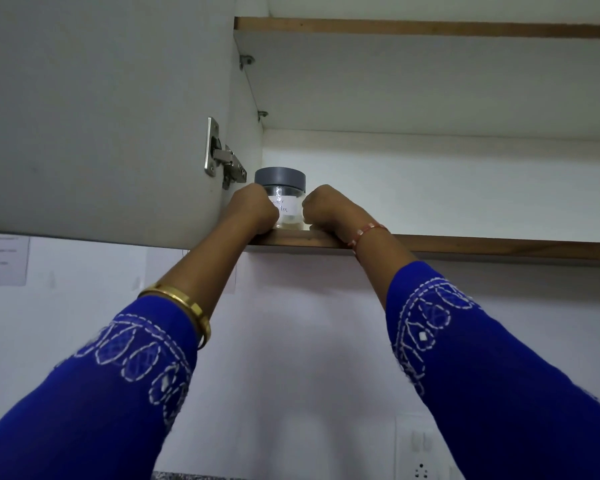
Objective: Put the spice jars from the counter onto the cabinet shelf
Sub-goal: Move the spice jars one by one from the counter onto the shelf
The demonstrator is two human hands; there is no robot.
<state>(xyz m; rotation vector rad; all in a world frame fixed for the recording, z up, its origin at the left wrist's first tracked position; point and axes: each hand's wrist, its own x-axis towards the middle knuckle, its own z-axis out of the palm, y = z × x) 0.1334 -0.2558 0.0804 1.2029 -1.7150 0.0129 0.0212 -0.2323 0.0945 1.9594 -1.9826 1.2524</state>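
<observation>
A clear spice jar (284, 202) with a grey lid and a white handwritten label stands on the cabinet shelf (482, 245), at its left end near the front edge. My left hand (253, 209) grips the jar's left side and my right hand (323, 211) grips its right side, both reaching up from below. The fingers are hidden behind the knuckles and the jar. No other jars are in view.
The open cabinet door (101, 116) hangs at the left with its metal hinge (222, 161) close to my left hand. A second shelf (430, 29) sits higher up. A wall socket (420, 459) is at the bottom right, and a strip of speckled counter (194, 476) at the bottom edge.
</observation>
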